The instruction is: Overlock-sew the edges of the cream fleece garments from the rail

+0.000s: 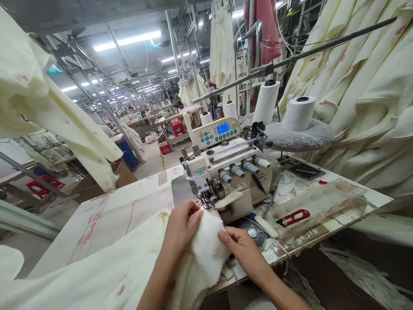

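Sprawling factory hall (135, 86) behind cluttered worktable (129, 206)

Bright, even light from the ceiling tubes (127, 41) over me; they glare white. Shadows soft. Edges bend wide-angle; far hall goes soft.

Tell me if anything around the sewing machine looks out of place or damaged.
Nothing looks damaged. Both hands, left hand and right hand, hold the cream fabric at the sewing machine. One small oddity: a loose fabric scrap lies on the machine's front, beside the needle area.
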Available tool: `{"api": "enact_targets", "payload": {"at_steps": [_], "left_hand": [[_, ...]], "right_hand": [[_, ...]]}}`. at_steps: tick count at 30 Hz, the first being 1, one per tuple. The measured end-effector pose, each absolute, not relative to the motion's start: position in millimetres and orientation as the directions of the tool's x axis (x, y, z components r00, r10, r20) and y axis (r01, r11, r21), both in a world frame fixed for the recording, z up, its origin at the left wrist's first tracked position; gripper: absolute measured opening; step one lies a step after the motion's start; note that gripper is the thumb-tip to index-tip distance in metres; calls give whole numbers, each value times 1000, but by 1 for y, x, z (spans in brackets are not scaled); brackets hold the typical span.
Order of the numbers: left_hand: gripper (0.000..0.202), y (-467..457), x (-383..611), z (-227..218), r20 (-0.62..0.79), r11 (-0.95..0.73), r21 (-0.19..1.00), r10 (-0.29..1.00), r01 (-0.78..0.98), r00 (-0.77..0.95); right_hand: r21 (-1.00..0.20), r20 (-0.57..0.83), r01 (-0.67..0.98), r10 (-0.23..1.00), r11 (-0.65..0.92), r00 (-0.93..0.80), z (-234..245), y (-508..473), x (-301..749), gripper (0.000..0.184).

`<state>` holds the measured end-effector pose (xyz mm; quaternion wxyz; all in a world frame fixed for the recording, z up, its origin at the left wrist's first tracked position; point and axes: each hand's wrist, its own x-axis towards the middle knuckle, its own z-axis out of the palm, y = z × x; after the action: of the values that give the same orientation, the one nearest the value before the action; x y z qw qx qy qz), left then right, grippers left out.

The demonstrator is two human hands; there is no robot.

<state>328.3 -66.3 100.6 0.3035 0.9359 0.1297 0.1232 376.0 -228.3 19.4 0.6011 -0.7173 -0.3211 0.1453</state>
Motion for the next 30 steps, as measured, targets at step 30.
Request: {"api": "enact_targets", "payload": {"at_steps": [30], "left_hand": [[25,-106,289,74,575,-970,232,77,-72,815]], "right_hand": [[-992,85,7,637,125,766,33,-250,362,49]]}}
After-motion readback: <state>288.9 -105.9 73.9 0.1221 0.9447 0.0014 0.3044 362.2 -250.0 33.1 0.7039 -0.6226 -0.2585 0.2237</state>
